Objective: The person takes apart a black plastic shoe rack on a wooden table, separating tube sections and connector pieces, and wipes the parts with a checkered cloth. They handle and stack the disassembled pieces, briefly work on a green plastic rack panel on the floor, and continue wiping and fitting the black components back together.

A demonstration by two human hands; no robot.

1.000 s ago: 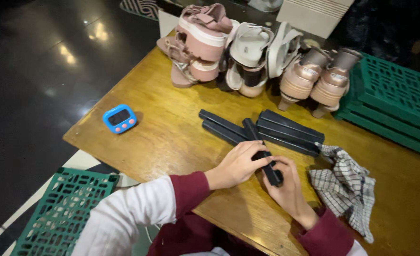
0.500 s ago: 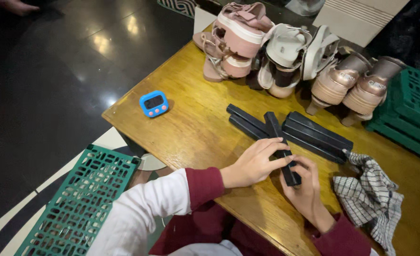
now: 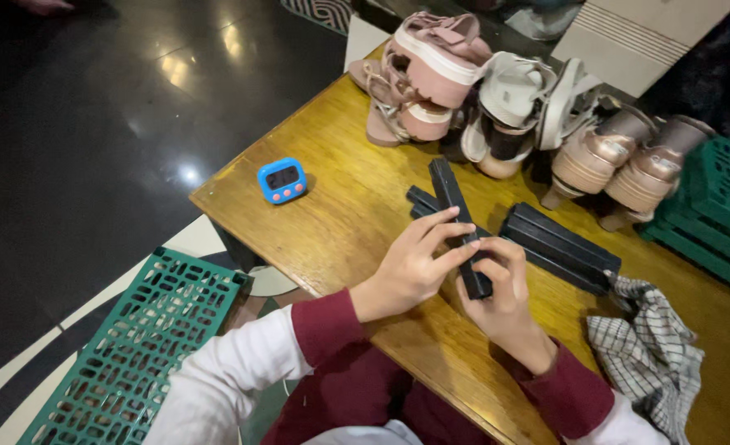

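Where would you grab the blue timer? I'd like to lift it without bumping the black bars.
Probably by its two short side edges, coming straight down from above. The blue timer lies flat on the table, face up, near the corner, apart from the black bars and both hands. Its rounded rectangular body leaves both sides free to pinch.

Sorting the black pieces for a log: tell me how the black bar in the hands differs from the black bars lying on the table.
The held black bar is lifted and angled, gripped by the left hand and right hand; the black bars on the table lie flat, untouched. The held one is single; the others are grouped side by side. Both look long, slim and matte black.
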